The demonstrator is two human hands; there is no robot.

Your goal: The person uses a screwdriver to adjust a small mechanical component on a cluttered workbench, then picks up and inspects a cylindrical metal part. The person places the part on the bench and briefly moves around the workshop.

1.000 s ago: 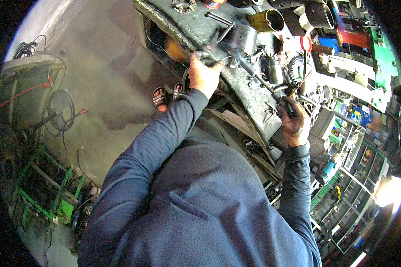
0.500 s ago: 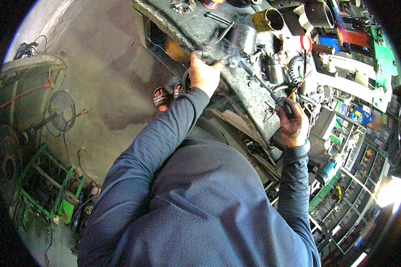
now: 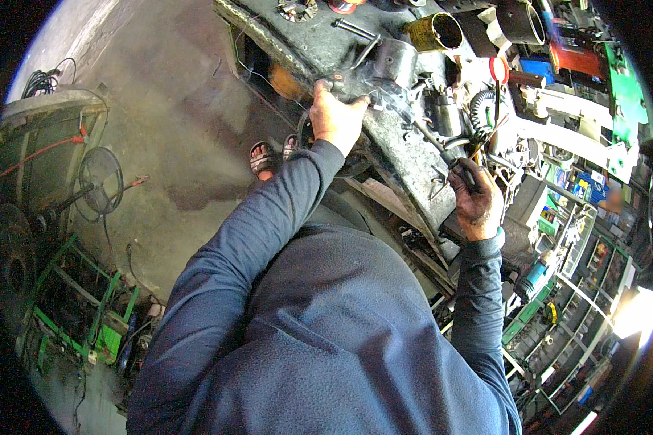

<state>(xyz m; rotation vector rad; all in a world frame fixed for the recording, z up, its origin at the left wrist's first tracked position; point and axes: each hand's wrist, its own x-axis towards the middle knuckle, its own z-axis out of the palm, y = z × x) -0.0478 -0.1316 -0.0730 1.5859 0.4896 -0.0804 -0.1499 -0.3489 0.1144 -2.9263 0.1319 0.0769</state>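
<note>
The person's right hand [image 3: 477, 203], its skin smudged dark, is closed around the handle of a long, dark tool [image 3: 434, 139] with a slim shaft. The tool slants over the right part of the surface [image 3: 422, 190], its shaft pointing far and to the left, toward the left hand [image 3: 336, 122]. That hand is at the surface's near left edge, its thumb and forefinger spread apart; whether it grips something small cannot be told. A hazy wisp of smoke hangs between the left hand and the far end of the shaft, blurring the detail there.

Just beyond the smoke stands a dark grey metal cylinder [image 3: 395, 61], with a T-shaped metal bar [image 3: 355, 30] lying to its left. Farther off, a yellowish, open-ended cylinder [image 3: 434, 33] lies on its side. Right of the tool are a smaller metal cylinder [image 3: 447, 113], a black ribbed coil [image 3: 479, 110] and a tangle of parts, with a red-rimmed ring [image 3: 498, 70] beyond them.

Both sleeves are dark blue. Left of the surface, sandalled feet [image 3: 262, 158] show on the concrete floor [image 3: 185, 145]. At the far left are a spoked wheel [image 3: 100, 181] and, nearer, a green metal frame [image 3: 72, 297]. To the right, crowded metal shelves [image 3: 577, 290] stand near a bright lamp [image 3: 635, 312].
</note>
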